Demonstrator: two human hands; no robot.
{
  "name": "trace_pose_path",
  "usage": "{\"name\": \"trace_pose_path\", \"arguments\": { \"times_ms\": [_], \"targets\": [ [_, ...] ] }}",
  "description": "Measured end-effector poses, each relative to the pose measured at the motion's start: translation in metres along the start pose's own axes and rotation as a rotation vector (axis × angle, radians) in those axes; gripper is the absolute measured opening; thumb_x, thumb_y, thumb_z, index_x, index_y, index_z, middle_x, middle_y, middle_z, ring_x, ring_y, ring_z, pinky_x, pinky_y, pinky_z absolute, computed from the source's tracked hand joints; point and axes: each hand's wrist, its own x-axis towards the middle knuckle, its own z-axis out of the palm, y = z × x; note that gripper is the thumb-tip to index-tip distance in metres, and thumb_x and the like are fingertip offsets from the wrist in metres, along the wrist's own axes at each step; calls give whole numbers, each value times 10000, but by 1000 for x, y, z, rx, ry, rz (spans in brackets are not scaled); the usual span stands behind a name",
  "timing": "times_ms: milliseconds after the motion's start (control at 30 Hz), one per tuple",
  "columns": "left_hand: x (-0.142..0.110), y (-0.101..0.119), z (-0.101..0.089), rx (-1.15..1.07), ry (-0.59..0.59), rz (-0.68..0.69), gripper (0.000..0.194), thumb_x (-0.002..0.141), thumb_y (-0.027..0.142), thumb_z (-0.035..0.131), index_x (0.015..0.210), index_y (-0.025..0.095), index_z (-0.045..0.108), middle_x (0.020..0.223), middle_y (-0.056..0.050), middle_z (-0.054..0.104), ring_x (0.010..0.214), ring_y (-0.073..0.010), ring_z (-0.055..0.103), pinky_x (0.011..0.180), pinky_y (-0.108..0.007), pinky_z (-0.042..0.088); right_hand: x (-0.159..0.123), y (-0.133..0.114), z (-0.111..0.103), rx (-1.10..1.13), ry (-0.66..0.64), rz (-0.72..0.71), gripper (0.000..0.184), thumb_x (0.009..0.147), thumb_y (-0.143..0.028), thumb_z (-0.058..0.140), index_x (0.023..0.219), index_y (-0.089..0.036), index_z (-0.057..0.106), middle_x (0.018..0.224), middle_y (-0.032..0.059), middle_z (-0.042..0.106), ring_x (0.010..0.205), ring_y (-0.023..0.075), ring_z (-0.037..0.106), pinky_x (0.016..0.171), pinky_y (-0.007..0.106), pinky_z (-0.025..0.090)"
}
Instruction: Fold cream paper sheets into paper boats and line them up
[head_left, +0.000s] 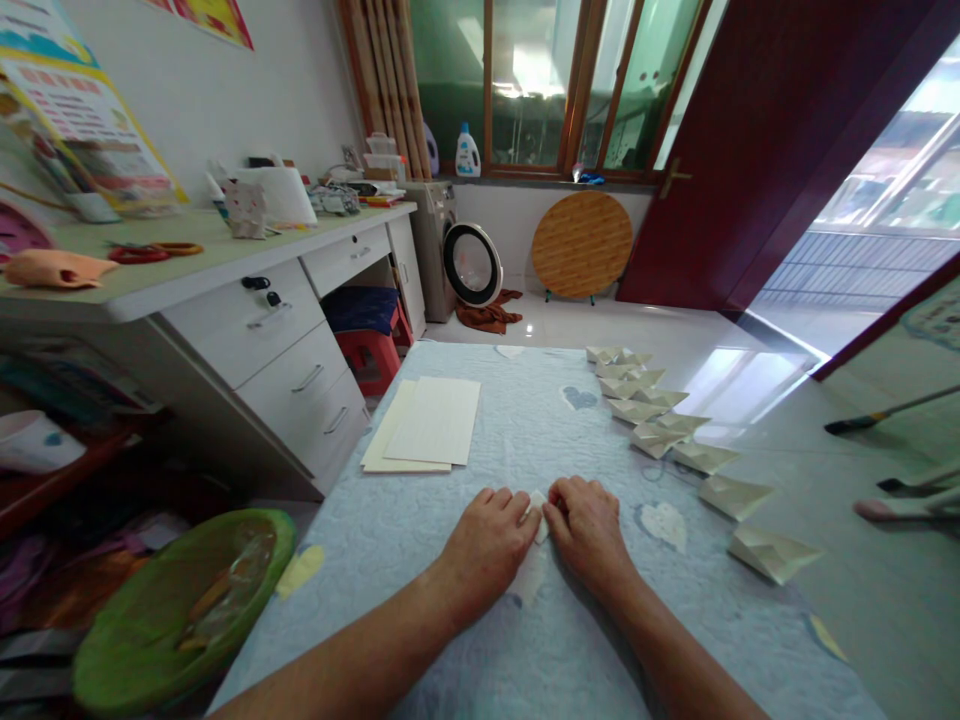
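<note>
Blue cloth (525, 420) station: creasing judged the chief handling risk

Cloth covers the lower centre of the frame; likely soft backing for sharp folds. Folded paper boats (664, 436) stand in a row, right of centre. Pale sheets (435, 420) lie overlapped, left of centre. Left hand (491, 535) and right hand (589, 522), low at centre, have fingers bent, pinching opposite sides of a small folded paper (540, 525). Assessed as very light, stiffer where layered, easily torn. Recommended hold: fingertips on folded edges, without squeezing the middle.

Sheets (431, 425) (overlapping) lie left of the folded paper (541, 530), boats (661, 437) right.
</note>
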Motion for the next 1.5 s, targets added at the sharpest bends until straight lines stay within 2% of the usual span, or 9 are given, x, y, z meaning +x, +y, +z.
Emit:
{"name": "trace_pose_path", "arguments": {
  "times_ms": [133, 267, 567, 967, 1067, 1167, 1300, 1400, 1500],
  "targets": [
    [-1, 3, 0, 21, 3, 1, 305, 959, 137, 478, 1258, 149, 536, 1096, -88, 637, 963, -247, 570, 811, -381, 429, 0, -5, -3, -86, -3, 51, 108, 899, -302, 587, 841, -217, 619, 881, 42, 612, 890, 240, 514, 805, 362, 293],
    [-2, 4, 0, 37, -9, -12, 206, 939, 133, 510, 1122, 128, 604, 1015, -82, 643, 918, -244, 577, 786, -381, 449, 0, -8, -6, -139, -11, 101, 128, 887, -348, 596, 884, -224, 629, 941, 62, 584, 938, 267, 502, 804, 371, 302],
    [-5, 11, -6, 116, -27, -46, 158, 908, 98, 514, 976, 107, 657, 901, -106, 637, 853, -241, 577, 733, -372, 444, 2, 2, -11, -131, -61, 125, 73, 874, -278, 597, 924, -247, 640, 971, 60, 570, 951, 267, 493, 802, 370, 302],
    [-4, 12, 1, 94, 9, -76, 111, 887, 102, 551, 882, 116, 661, 862, -98, 634, 821, -250, 584, 717, -382, 458, -1, 10, -8, -81, -19, 57, 60, 882, -172, 569, 848, -206, 605, 940, 62, 586, 929, 252, 501, 810, 373, 307],
    [-3, 11, 2, 61, 20, -106, 106, 882, 90, 554, 870, 127, 653, 867, -93, 637, 831, -252, 588, 721, -380, 467, -3, 9, -8, -40, 4, 6, 135, 933, -203, 513, 846, -210, 616, 925, 58, 592, 913, 245, 506, 815, 376, 313],
    [-2, 10, 2, 29, 40, -125, 120, 882, 80, 544, 857, 139, 646, 864, -88, 637, 837, -258, 589, 725, -388, 479, -5, 6, -7, -25, 40, -29, 120, 904, -273, 581, 805, -212, 610, 888, 51, 589, 890, 244, 505, 808, 376, 319],
    [-1, 6, 3, -83, 71, -197, 149, 910, 118, 516, 824, 160, 631, 845, -72, 623, 836, -251, 588, 746, -390, 491, -5, 3, -3, 34, 57, -69, 112, 846, -254, 633, 767, -205, 570, 853, 43, 582, 864, 236, 500, 789, 366, 330],
    [0, 0, 5, -310, 182, -291, 82, 892, 169, 572, 964, 163, 611, 970, -70, 612, 887, -229, 589, 795, -368, 499, -5, 3, -2, 163, 48, -78, 110, 841, -217, 609, 759, -205, 537, 815, 28, 577, 829, 217, 502, 761, 344, 345],
    [1, -6, 7, -619, 314, -318, 417, 823, 123, 624, 1222, 171, 512, 1145, -75, 580, 835, -164, 579, 785, -304, 500, -7, 0, -4, 313, 38, -127, 104, 836, -200, 585, 764, -210, 510, 782, 12, 567, 788, 195, 507, 723, 315, 368]
  ]
}}
